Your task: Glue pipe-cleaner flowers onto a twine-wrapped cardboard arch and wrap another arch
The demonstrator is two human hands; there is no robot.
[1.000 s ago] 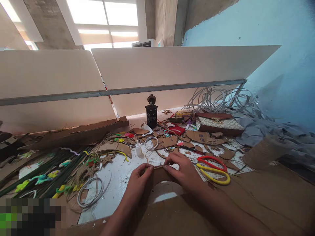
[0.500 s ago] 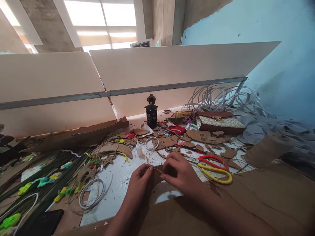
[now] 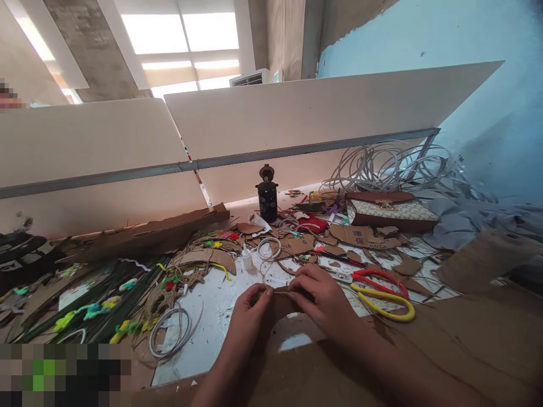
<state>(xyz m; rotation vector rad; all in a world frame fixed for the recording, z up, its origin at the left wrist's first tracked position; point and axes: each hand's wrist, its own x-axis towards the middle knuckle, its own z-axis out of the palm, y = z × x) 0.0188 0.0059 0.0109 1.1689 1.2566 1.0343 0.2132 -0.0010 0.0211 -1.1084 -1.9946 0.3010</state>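
Observation:
My left hand (image 3: 249, 312) is closed, its thumb and forefinger pinching a thin tan twine (image 3: 280, 291). The twine runs across to my right hand (image 3: 321, 294), whose thumb and fingertips are also pinched on it. Below the strand, a brown cardboard piece (image 3: 285, 306) shows between the hands; whether they grip it too is hard to tell. Past the fingers lie a pale cord ring (image 3: 279, 245) and a small white glue bottle (image 3: 246, 261), upright. Scissors (image 3: 344, 277) with one red and one yellow handle rest just right of my right hand.
Cardboard scraps (image 3: 357, 236) cover the back of the table around a black bottle (image 3: 267, 204) with its lid up. A handbag (image 3: 390, 210), coiled white tubing (image 3: 373, 164) and a twine spool (image 3: 483, 263) stand right. Left are a white coil (image 3: 169, 353) and colourful fuzzy flowers (image 3: 93, 311).
My right hand's fingers have come down and closed on the twine, which now stretches between both hands. The left hand keeps its pinch. The view has shifted slightly left.

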